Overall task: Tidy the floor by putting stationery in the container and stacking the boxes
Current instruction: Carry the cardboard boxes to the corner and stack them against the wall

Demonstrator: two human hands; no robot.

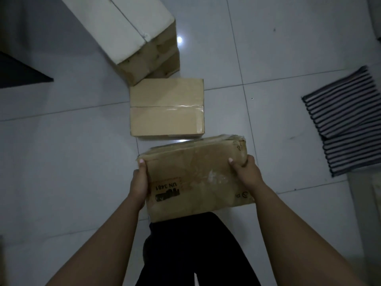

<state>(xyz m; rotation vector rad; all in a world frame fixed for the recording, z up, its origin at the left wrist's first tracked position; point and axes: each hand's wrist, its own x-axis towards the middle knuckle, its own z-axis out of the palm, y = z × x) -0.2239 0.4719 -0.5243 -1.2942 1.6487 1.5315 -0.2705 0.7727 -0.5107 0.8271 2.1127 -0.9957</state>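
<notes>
Bare floor (61,162) lies open left and right of the taped box (167,108), with stacked boxes (148,58) just behind it and a striped mat (346,124) well right.

The worn cardboard box (198,176) carries a printed label reading "UN 3481", seen upside down, at 7 o'clock on its top face.

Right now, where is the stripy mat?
In the head view the stripy mat lies on the tiled floor at the far right, apart from the taped box in the middle.
</notes>
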